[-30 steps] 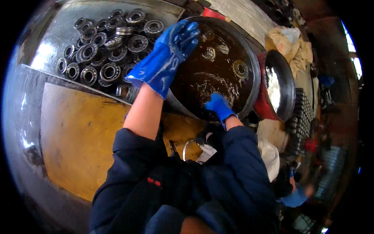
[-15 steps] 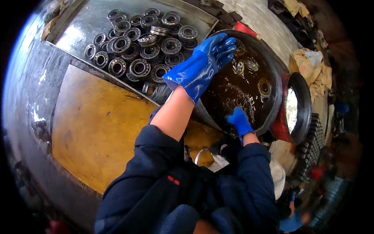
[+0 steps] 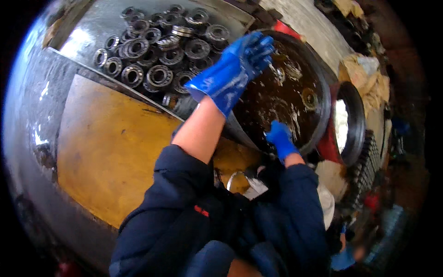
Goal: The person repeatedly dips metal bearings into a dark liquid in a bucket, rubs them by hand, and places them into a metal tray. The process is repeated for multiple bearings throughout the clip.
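One ring-shaped bearing (image 3: pixel 305 98) shows in the dark liquid (image 3: pixel 258 104), at the right of the open drum (image 3: pixel 325 108). Many more bearings (image 3: pixel 168 42) lie heaped on the metal surface (image 3: pixel 85 36) to the far left.

Step in hand, as judged: bearings are being handled in the liquid bath, whose top is disturbed and glinting. The next move appears to call for careful feeling by touch, since the murk conceals what lies beneath, and for a firm grip on slick metal.

Left hand (image 3: pixel 251 55), gloved in blue: over the drum's left rim, fingers loosely bent and partly open; nothing seen held, though the palm is not fully visible. Right hand (image 3: pixel 281 137), likewise gloved: at the drum's near side, low over the liquid, fingers curled in. Whether it grips anything, or is dipped in, cannot be told.
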Tool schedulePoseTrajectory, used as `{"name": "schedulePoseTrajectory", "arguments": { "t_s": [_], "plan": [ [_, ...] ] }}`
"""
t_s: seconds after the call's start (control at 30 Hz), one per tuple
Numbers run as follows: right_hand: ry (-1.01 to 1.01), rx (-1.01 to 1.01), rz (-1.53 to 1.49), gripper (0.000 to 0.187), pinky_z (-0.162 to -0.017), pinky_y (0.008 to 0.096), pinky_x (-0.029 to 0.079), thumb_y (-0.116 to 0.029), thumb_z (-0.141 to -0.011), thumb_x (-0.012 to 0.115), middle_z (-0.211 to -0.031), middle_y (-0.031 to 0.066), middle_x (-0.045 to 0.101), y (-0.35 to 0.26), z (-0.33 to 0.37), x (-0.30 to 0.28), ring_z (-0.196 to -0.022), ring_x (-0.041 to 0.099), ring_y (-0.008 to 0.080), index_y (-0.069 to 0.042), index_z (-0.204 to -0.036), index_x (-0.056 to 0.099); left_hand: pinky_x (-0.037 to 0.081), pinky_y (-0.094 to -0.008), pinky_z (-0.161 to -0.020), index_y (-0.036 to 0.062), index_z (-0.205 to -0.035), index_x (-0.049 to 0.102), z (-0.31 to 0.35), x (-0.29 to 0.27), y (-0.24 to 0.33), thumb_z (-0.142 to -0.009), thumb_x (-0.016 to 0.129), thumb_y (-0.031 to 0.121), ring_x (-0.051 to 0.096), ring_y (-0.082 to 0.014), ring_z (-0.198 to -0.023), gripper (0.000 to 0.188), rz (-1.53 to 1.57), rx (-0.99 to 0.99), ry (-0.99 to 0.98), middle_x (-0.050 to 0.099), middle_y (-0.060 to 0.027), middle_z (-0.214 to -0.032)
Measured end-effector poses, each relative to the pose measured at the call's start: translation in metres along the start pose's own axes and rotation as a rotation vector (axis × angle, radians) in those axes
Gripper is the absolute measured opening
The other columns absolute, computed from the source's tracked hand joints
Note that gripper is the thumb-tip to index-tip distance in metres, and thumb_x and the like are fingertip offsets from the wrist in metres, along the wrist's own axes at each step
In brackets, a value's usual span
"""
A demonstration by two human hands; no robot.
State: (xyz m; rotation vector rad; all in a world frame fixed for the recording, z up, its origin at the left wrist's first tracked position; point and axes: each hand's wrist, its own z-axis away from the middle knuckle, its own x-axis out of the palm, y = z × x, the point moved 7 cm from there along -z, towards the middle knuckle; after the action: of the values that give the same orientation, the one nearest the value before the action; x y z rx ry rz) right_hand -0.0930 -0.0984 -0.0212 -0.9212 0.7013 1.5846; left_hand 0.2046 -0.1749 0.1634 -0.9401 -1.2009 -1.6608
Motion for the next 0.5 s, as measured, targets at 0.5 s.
{"name": "schedulePoseTrajectory", "arguments": {
  "t_s": [0.5],
  "plan": [
    [-0.084,0.067,0.112,0.035,-0.092,0.0497,0.056,-0.033,-0.085,0.072,-0.116,0.0165,0.074,-0.034,0.01,-0.037,-0.109,0.07,0.0357,-0.014,-0.114,0.076,0.059,-0.0425,-0.094,0.0113,-0.135,0.062,-0.011,-0.017,0.003,-0.108,0.048,0.027,0.067,-0.0296,-0.118,0.034,0.014,0.01,-0.019,0.068,-0.0116,-0.134]
  ]
}}
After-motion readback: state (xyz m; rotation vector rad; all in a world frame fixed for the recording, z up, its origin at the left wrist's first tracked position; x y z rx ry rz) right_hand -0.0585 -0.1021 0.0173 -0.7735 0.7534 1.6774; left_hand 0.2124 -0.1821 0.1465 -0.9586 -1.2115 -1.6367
